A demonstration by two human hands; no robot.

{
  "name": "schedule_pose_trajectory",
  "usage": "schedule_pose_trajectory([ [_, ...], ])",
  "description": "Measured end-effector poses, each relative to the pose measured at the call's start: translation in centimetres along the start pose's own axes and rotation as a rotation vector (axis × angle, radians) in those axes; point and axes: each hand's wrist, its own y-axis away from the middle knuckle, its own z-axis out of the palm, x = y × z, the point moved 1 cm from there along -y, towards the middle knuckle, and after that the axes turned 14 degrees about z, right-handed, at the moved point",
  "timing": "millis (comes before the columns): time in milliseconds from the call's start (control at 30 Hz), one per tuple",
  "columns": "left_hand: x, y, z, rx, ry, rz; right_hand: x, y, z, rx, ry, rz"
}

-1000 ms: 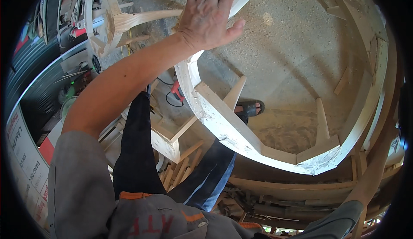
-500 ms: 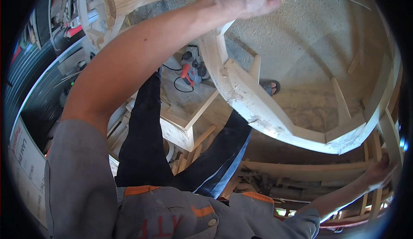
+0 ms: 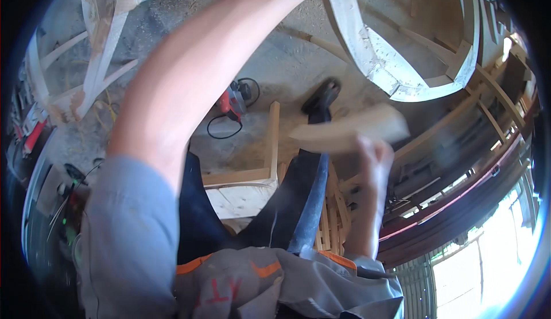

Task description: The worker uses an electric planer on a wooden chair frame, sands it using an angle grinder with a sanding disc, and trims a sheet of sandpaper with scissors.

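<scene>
My right hand is closed on a short curved wooden piece, held in front of my right leg and smeared by motion. My left forearm stretches up and across to the top edge, where the hand itself is cut off. The visible end of that arm meets the upper left side of a rounded wooden frame. This frame has pale angled segments joined in a curve, with slender legs reaching toward the floor. Whether the left hand grips it is hidden.
Another wooden frame with curved legs stands at the far left. A red and grey power tool with a black cord lies on the floor. Between my legs is a wooden assembly. Long timbers and a rack line the right side.
The view has shifted, and the rounded frame now appears farther up and right. My right hand has come in from the far right edge and now holds the curved wooden piece.
</scene>
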Motion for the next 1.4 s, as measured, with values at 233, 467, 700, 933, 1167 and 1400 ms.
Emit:
schedule_pose_trajectory([
  [233,4.3,32.8,-26.9,-0.292,-0.107,-0.937,10.7,-20.7,24.1,-0.048,0.408,-0.135],
  [467,8.3,47.3,-27.2,-0.593,0.114,-1.227,16.6,-23.6,31.8,0.159,0.752,-0.377],
  [700,6.4,47.7,-28.4,-0.521,0.073,-1.321,23.0,-9.9,42.2,-0.240,0.309,-0.127],
  [933,6.5,49.8,-28.3,-0.489,0.229,-1.435,22.3,-7.8,43.8,-0.164,0.465,-0.346],
  [1167,5.5,49.4,-28.0,-0.541,0.152,-1.370,19.0,-10.0,40.6,-0.324,0.273,-0.053],
  [1400,5.7,48.7,-27.2,-0.584,0.157,-1.361,16.0,-8.4,27.7,-0.245,-0.486,0.326],
])
